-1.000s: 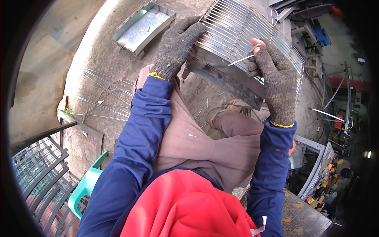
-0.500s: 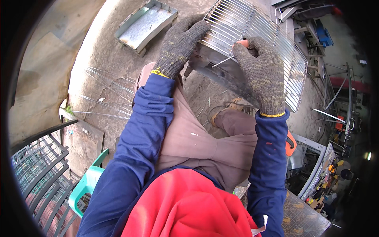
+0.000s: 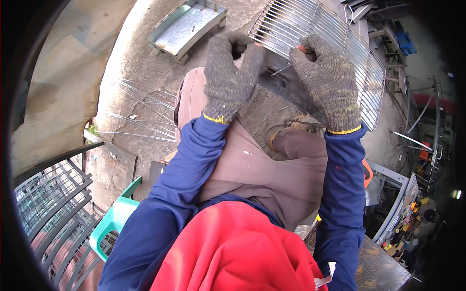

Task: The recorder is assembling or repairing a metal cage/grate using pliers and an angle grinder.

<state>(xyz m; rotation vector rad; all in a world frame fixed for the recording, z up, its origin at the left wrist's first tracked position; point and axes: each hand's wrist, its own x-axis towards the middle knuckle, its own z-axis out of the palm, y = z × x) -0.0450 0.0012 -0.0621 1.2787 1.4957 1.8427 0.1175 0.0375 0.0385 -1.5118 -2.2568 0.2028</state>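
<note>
A silvery wire grille (image 3: 335,34) lies tilted on a dark metal frame (image 3: 281,87) in front of my knees. My left hand (image 3: 228,80), in a grey knit glove, curls its fingers over the grille's near left corner, with the thumb spread. My right hand (image 3: 326,85), also gloved, is closed at the grille's near edge and pinches a thin metal rod (image 3: 280,71) that pokes out to the left below the bars. An orange fingertip shows at the top of the right glove. My brown trousers and a shoe (image 3: 284,133) are just below the hands.
A shallow galvanized tray (image 3: 187,26) sits on the concrete at upper left. Loose wire rods (image 3: 141,114) lie on the ground to the left. Stacked wire grilles (image 3: 48,203) and a green plastic stool (image 3: 114,223) are at lower left. Metal frames and a mesh panel (image 3: 383,266) crowd the right.
Both hands have shifted along the grille's near edge, and the right hand has moved left toward the left hand. Less of the thin rod now shows from the right glove.
</note>
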